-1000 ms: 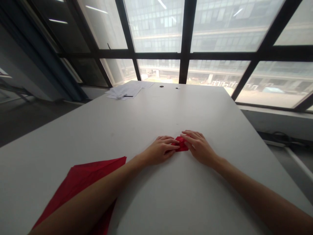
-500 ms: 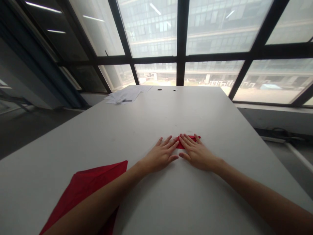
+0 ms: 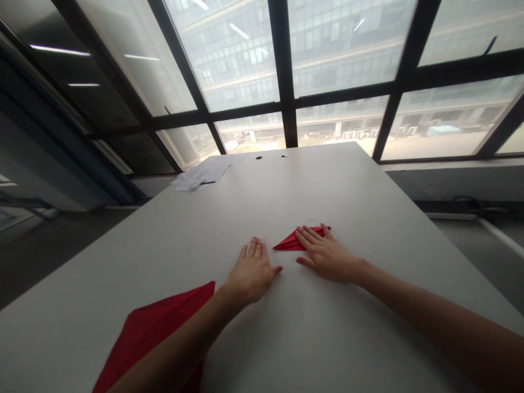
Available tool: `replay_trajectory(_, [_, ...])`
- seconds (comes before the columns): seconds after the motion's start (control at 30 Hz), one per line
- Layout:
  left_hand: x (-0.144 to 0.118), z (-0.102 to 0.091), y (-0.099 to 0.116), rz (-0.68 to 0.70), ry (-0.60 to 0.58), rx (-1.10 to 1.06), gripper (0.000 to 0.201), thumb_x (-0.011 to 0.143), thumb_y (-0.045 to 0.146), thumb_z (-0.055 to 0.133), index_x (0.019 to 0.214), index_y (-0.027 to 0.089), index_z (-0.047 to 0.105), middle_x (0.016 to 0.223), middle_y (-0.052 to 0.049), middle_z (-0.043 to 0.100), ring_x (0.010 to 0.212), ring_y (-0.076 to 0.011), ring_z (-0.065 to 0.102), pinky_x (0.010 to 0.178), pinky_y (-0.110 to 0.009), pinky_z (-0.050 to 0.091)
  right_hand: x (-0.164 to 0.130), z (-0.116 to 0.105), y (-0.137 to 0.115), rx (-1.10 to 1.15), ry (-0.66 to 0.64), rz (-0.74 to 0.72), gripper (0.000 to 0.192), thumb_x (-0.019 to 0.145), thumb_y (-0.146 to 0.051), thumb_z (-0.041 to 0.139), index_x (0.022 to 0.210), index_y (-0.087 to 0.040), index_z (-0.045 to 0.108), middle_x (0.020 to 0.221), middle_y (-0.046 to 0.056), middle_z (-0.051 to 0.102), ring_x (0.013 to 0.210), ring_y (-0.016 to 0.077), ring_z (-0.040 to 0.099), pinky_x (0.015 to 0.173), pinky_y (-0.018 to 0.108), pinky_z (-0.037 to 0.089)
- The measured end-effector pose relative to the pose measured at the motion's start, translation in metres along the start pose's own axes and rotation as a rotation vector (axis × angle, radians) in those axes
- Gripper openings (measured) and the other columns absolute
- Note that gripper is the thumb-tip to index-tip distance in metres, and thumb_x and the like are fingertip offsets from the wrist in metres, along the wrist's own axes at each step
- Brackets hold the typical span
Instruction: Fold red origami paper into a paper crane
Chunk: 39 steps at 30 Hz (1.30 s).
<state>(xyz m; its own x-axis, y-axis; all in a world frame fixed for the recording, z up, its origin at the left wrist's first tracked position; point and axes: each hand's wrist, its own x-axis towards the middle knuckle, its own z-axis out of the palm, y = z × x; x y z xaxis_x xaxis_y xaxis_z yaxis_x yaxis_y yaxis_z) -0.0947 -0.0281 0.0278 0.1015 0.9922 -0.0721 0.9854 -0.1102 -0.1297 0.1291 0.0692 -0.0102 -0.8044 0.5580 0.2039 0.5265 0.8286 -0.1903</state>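
White table [image 3: 327,338] w/ folded red paper [image 3: 291,243], window wall [image 3: 282,71] behind

White table [image 3: 327,338] fills the mid frame. Big red paper sheet [image 3: 159,322] at approx 7 o'clock, lying flat nr the table's near edge. Loose white papers [image 3: 200,174] at approx 11 o'clock on the far corner. Two small dark holes [image 3: 270,157] at 12 o'clock, w/ dark-framed windows [image 3: 282,82] beyond.

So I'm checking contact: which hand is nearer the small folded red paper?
Right. The right hand lies flat with fingers on the small folded red paper; the left hand rests on the table just beside its pointed tip, apart.
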Motion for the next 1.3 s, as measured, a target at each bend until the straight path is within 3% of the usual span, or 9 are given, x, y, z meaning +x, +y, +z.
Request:
replay_trajectory(0.07, [0.007, 0.000, -0.003, -0.058, 0.088, -0.022, 0.059, 0.099, 0.039, 0.042, 0.141, -0.002, 0.046, 0.147, -0.031, 0.041, 0.143, -0.0415, 0.032, 0.113, -0.056, 0.030, 0.000, 0.001, 0.001, 0.000, 0.001, -0.001, 0.075, 0.098, -0.063, 0.022, 0.156, -0.014, 0.024, 0.159, 0.017, 0.025, 0.149, 0.0318, 0.022, 0.119, 0.062, 0.006])
replay_trajectory(0.17, [0.022, -0.001, -0.007, 0.046, 0.258, -0.201, 0.041, 0.099, 0.022, 0.041, 0.136, 0.014, 0.056, 0.137, -0.016, 0.058, 0.128, -0.0281, 0.053, 0.107, -0.042, 0.041, 0.000, 0.002, 0.001, -0.001, 0.013, -0.004, 0.073, 0.099, -0.061, 0.023, 0.156, -0.016, 0.022, 0.159, 0.016, 0.026, 0.148, 0.0317, 0.023, 0.119, 0.061, 0.006])
replay_trajectory(0.3, [0.035, 0.005, -0.013, 0.071, 0.361, -0.499, 0.024, 0.096, 0.029, 0.053, 0.105, 0.024, 0.074, 0.102, -0.005, 0.070, 0.092, -0.0185, 0.065, 0.086, -0.030, 0.051, -0.001, 0.002, 0.001, 0.003, 0.008, -0.002, 0.073, 0.099, -0.061, 0.022, 0.157, -0.016, 0.020, 0.160, 0.015, 0.025, 0.149, 0.0317, 0.022, 0.119, 0.062, 0.007])
replay_trajectory(0.47, [0.038, 0.016, -0.020, 0.069, 0.381, -0.651, 0.016, 0.088, 0.032, 0.065, 0.089, 0.022, 0.078, 0.091, -0.004, 0.069, 0.082, -0.0171, 0.063, 0.079, -0.029, 0.051, 0.000, 0.002, 0.002, 0.010, -0.012, 0.001, 0.072, 0.100, -0.060, 0.021, 0.156, -0.016, 0.021, 0.160, 0.015, 0.024, 0.149, 0.0313, 0.021, 0.119, 0.063, 0.007])
replay_trajectory(0.83, [0.035, 0.016, -0.017, 0.114, 0.411, -0.539, 0.019, 0.091, 0.034, 0.062, 0.086, 0.024, 0.077, 0.091, -0.003, 0.069, 0.086, -0.0186, 0.062, 0.084, -0.032, 0.050, -0.002, -0.005, -0.001, 0.026, -0.003, 0.005, 0.066, 0.100, -0.059, 0.023, 0.156, -0.024, 0.023, 0.160, 0.014, 0.028, 0.149, 0.0331, 0.021, 0.114, 0.069, 0.011])
replay_trajectory(0.97, [0.037, 0.016, -0.018, 0.120, 0.412, -0.513, 0.018, 0.091, 0.032, 0.062, 0.085, 0.024, 0.076, 0.090, -0.003, 0.068, 0.087, -0.0184, 0.061, 0.083, -0.031, 0.050, -0.002, -0.007, -0.002, 0.014, -0.008, 0.008, 0.064, 0.101, -0.057, 0.023, 0.154, -0.022, 0.028, 0.159, 0.014, 0.029, 0.149, 0.0333, 0.021, 0.114, 0.068, 0.011])
replay_trajectory(1.03, [0.036, 0.013, -0.017, 0.126, 0.410, -0.484, 0.017, 0.092, 0.029, 0.061, 0.086, 0.023, 0.076, 0.091, -0.003, 0.068, 0.087, -0.0184, 0.061, 0.084, -0.031, 0.050, -0.003, -0.008, -0.004, -0.006, 0.009, 0.003, 0.062, 0.102, -0.055, 0.024, 0.153, -0.021, 0.032, 0.158, 0.014, 0.033, 0.147, 0.0330, 0.024, 0.114, 0.067, 0.012])
replay_trajectory(1.17, [0.026, 0.001, -0.002, 0.138, 0.473, -0.341, 0.027, 0.095, 0.018, 0.051, 0.113, 0.024, 0.070, 0.106, -0.006, 0.066, 0.098, -0.0210, 0.059, 0.092, -0.036, 0.048, -0.005, -0.015, -0.014, -0.080, 0.064, 0.032, 0.058, 0.100, -0.055, 0.031, 0.143, -0.018, 0.047, 0.143, 0.019, 0.051, 0.131, 0.0341, 0.044, 0.108, 0.059, 0.027])
replay_trajectory(1.3, [0.012, -0.005, 0.023, 0.223, 0.397, -0.255, 0.031, 0.098, 0.025, 0.047, 0.125, 0.023, 0.062, 0.113, -0.009, 0.065, 0.104, -0.0242, 0.057, 0.094, -0.040, 0.047, -0.007, -0.027, -0.028, -0.130, 0.087, 0.072, 0.054, 0.098, -0.058, 0.037, 0.124, -0.017, 0.061, 0.118, 0.018, 0.063, 0.109, 0.0324, 0.054, 0.093, 0.048, 0.038])
